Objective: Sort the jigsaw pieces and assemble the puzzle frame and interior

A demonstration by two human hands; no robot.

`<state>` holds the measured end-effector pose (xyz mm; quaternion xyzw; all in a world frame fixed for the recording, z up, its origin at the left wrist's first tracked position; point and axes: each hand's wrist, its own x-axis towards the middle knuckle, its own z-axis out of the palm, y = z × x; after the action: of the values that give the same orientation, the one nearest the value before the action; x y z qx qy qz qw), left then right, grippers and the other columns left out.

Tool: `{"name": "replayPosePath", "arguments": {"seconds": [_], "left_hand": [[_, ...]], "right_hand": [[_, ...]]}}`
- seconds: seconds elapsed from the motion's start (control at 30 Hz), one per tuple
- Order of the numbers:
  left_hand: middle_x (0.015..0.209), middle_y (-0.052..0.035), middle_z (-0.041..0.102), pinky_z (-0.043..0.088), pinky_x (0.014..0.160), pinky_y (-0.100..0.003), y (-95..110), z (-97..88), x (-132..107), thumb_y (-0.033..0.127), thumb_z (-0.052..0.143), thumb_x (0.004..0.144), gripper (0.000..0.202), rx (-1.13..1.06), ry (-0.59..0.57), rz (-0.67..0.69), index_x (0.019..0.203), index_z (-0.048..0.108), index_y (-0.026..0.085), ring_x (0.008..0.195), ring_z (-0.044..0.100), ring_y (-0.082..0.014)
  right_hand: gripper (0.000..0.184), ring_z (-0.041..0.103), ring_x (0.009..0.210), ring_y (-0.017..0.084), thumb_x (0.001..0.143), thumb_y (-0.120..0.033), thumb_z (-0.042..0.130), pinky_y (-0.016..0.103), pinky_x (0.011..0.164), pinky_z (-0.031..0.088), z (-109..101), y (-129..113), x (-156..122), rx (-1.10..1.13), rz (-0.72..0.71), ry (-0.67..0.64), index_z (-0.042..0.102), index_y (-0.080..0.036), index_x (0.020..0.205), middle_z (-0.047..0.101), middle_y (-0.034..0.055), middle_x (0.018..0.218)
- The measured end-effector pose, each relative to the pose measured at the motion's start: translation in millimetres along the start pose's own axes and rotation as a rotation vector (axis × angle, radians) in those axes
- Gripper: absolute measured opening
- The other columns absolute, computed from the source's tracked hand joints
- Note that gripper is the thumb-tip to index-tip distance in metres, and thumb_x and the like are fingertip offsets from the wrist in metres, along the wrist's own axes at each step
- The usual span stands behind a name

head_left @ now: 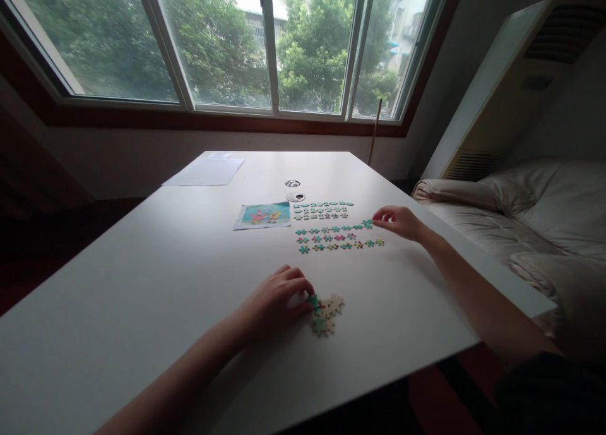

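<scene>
My left hand rests on the white table with its fingers curled, pressing on the edge of a small cluster of joined puzzle pieces. My right hand reaches out to the right end of several rows of loose puzzle pieces, its fingertips pinched at a teal piece. A further block of loose pieces lies just beyond. A colourful reference picture lies flat to the left of the rows.
A sheet of paper lies at the table's far left. Two small round lids or caps sit past the pieces. A cream sofa stands right of the table, with windows behind.
</scene>
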<state>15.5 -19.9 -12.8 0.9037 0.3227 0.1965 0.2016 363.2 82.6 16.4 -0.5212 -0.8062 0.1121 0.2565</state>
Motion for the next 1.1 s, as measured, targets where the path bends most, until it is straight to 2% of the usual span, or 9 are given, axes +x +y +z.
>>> {"name": "replayPosePath", "arguments": {"seconds": [0.13, 0.23, 0.57, 0.7, 0.8, 0.9, 0.97, 1.1], "left_hand": [[0.089, -0.0048, 0.06, 0.044, 0.075, -0.03, 0, -1.9, 0, 0.021, 0.058, 0.08, 0.008, 0.001, 0.033, -0.008, 0.087, 0.061, 0.021, 0.086, 0.052, -0.0198], [0.088, -0.0037, 0.06, 0.044, 0.075, -0.03, -1, -1.7, 0, 0.017, 0.056, 0.079, 0.007, -0.015, 0.055, -0.011, 0.086, 0.059, 0.02, 0.085, 0.052, -0.0192], [0.076, -0.0006, 0.059, 0.044, 0.065, -0.024, 0, -1.0, 0, 0.012, 0.052, 0.076, 0.011, -0.094, 0.094, -0.101, 0.078, 0.059, 0.019, 0.072, 0.056, -0.0144], [0.072, -0.0006, 0.063, 0.043, 0.06, -0.023, 4, -5.5, 4, 0.016, 0.053, 0.076, 0.011, -0.158, 0.136, -0.153, 0.078, 0.063, 0.018, 0.065, 0.056, -0.0127], [0.069, -0.0014, 0.066, 0.041, 0.055, -0.023, 4, -5.6, 7, 0.024, 0.053, 0.078, 0.014, -0.298, 0.179, -0.245, 0.082, 0.065, 0.017, 0.059, 0.055, -0.0123], [0.073, -0.0044, 0.068, 0.045, 0.058, -0.025, -2, -0.7, 9, 0.029, 0.058, 0.076, 0.018, -0.543, 0.24, -0.332, 0.085, 0.064, 0.015, 0.063, 0.059, -0.0142], [0.075, -0.0048, 0.067, 0.047, 0.063, -0.027, -7, 2.9, 9, 0.029, 0.061, 0.074, 0.02, -0.691, 0.282, -0.357, 0.087, 0.062, 0.014, 0.068, 0.062, -0.0154], [0.075, -0.0043, 0.066, 0.048, 0.065, -0.028, -9, 3.4, 8, 0.03, 0.066, 0.071, 0.022, -0.754, 0.342, -0.392, 0.085, 0.06, 0.014, 0.069, 0.062, -0.0155]], "right_hand": [[0.034, 0.057, 0.066, 0.016, 0.072, -0.047, 0.058, 0.026, 0.062, 0.042, -3, 51, -3, -0.061, 0.197, -0.041, 0.069, -0.016, 0.083, 0.066, 0.0057, 0.075], [0.035, 0.058, 0.068, 0.017, 0.071, -0.047, 0.059, 0.026, 0.062, 0.042, 0, 68, -5, -0.085, 0.263, -0.077, 0.07, -0.016, 0.084, 0.067, 0.0063, 0.076], [0.034, 0.057, 0.067, 0.016, 0.072, -0.045, 0.058, 0.026, 0.062, 0.041, 4, 67, -6, -0.082, 0.253, -0.072, 0.071, -0.016, 0.084, 0.068, 0.0061, 0.078], [0.031, 0.056, 0.067, 0.016, 0.072, -0.042, 0.058, 0.026, 0.062, 0.042, 2, 62, -7, -0.089, 0.258, -0.06, 0.07, -0.017, 0.087, 0.068, 0.0056, 0.079], [0.028, 0.056, 0.065, 0.015, 0.074, -0.038, 0.057, 0.026, 0.062, 0.042, 2, 49, -4, -0.108, 0.22, 0.01, 0.069, -0.016, 0.087, 0.067, 0.0056, 0.079], [0.024, 0.054, 0.062, 0.013, 0.077, -0.034, 0.055, 0.026, 0.062, 0.042, 10, 20, 1, -0.085, 0.1, 0.115, 0.068, -0.016, 0.085, 0.066, 0.0053, 0.08], [0.021, 0.053, 0.06, 0.012, 0.078, -0.032, 0.055, 0.025, 0.061, 0.043, 23, -9, 1, -0.023, -0.027, 0.124, 0.067, -0.016, 0.084, 0.065, 0.0053, 0.079], [0.017, 0.055, 0.063, 0.01, 0.082, -0.029, 0.054, 0.023, 0.062, 0.044, 54, -78, -12, 0.099, -0.296, 0.023, 0.066, -0.017, 0.083, 0.064, 0.0048, 0.083]]}}
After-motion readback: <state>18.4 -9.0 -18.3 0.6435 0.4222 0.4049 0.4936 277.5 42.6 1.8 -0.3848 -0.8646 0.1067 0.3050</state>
